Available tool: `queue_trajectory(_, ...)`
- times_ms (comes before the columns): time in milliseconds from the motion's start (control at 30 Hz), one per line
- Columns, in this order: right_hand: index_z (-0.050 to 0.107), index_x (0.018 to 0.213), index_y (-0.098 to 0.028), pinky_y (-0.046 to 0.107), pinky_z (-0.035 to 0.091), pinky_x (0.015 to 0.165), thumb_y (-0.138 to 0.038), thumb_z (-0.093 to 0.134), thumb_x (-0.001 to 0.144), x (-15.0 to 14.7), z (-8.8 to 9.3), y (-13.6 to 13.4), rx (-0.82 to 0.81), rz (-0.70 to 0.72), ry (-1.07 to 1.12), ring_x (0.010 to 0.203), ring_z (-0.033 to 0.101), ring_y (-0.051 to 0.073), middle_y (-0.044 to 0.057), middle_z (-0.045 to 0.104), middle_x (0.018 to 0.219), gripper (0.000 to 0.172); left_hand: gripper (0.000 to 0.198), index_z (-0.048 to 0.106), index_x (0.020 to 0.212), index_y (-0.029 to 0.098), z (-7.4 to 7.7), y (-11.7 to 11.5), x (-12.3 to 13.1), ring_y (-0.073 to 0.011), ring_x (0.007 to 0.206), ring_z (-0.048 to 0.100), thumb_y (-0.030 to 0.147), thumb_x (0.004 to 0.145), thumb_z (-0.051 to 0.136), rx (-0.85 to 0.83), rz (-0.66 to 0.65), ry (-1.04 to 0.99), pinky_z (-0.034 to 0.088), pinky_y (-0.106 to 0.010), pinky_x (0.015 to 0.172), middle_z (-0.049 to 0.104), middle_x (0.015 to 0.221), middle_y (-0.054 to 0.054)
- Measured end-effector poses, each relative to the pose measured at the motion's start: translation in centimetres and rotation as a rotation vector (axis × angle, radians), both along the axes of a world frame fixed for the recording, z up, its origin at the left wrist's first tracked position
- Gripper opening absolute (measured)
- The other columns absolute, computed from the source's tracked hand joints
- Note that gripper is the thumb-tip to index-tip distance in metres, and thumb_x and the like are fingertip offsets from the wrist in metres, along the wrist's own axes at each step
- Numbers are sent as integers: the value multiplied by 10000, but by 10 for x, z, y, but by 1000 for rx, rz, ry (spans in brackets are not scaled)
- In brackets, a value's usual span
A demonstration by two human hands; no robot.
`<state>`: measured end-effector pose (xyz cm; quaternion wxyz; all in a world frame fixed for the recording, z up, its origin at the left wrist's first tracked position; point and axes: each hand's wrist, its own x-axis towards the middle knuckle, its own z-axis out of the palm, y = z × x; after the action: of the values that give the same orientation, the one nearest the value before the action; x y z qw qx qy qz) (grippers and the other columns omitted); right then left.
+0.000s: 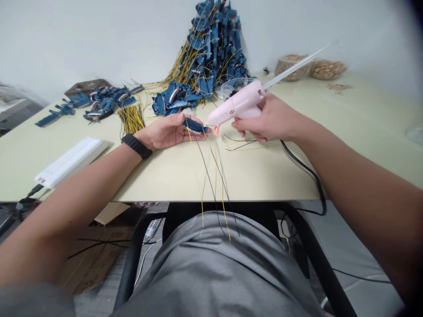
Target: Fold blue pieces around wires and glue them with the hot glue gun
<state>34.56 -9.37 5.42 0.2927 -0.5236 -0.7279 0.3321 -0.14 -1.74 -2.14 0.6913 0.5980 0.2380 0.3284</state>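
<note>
My left hand (168,131) holds a small dark blue piece (194,125) between thumb and fingers, just above the table. Thin yellow and black wires (211,167) hang from that piece over the table edge towards my lap. My right hand (267,119) grips a pink glue gun (234,105), fingers wrapped about its handle. The nozzle is at the right end of the blue piece; whether it touches cannot be made out. A long translucent glue stick (297,66) sticks out of the gun's back. A few loose wires (243,144) lie under my right hand.
A tall heap of blue pieces with wires (214,48) leans on the wall. More blue pieces (110,99) and a bundle of yellow wires (131,119) lie at left, near a white power strip (71,162). Bags of small bits (327,69) stand back right. A black cord (307,169) trails off the table.
</note>
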Motion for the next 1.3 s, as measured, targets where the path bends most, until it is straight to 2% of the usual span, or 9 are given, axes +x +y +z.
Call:
queue_trajectory(100,762,767,-248,304,451,418,-98,876,965,-1,1,-1,5,-6,-2,458,537,137,45,796,745,274,765,975,1247,158,0,1,0,-413,1431,927,790,872,1185,13,-19,0,574,-701,1509,976,1410,-205)
queue_trajectory(267,759,760,-241,310,428,409,-62,864,976,-3,3,-2,-6,-10,19,452,542,133,43,807,768,300,728,1002,1260,193,-1,2,-1,-365,1422,933,805,901,1163,22,-54,0,627,-611,1468,980,1468,-195)
queue_trajectory(467,743,777,-264,335,435,441,-160,967,960,0,0,-1,-15,8,18,489,522,149,49,785,760,308,764,987,1268,191,0,3,-2,-383,1422,936,828,885,1165,9,-49,35,590,-652,1495,974,1496,-215)
queue_trajectory(600,758,809,-248,336,418,431,-133,920,972,1,-1,-1,-7,9,37,468,537,147,64,791,771,257,764,976,1248,189,3,1,0,-390,1440,920,816,863,1183,24,-38,33,586,-656,1496,974,1479,-208)
queue_trajectory(733,748,804,-259,342,436,433,-162,982,940,0,1,-2,-5,29,25,499,535,161,56,763,753,288,767,983,1226,204,4,0,1,-395,1433,925,828,833,1193,38,-14,51,596,-657,1485,977,1460,-192)
queue_trajectory(933,755,775,-250,342,449,467,-90,897,939,-4,4,-5,-23,-6,33,497,541,164,51,753,718,269,767,991,1236,200,5,-2,2,-392,1437,921,833,848,1185,47,-14,50,621,-628,1462,978,1468,-192)
queue_trajectory(1067,760,748,-245,316,426,436,-65,867,952,-3,3,-4,-20,-3,42,455,539,140,28,735,680,291,757,992,1242,199,6,-3,2,-379,1436,927,827,865,1182,49,-26,48,642,-598,1448,980,1473,-193)
queue_trajectory(1300,766,795,-255,332,412,427,-78,874,939,2,-1,0,-14,8,38,465,534,152,39,763,722,253,775,984,1257,169,3,0,1,-402,1407,933,799,858,1196,30,-32,27,597,-674,1488,979,1441,-208)
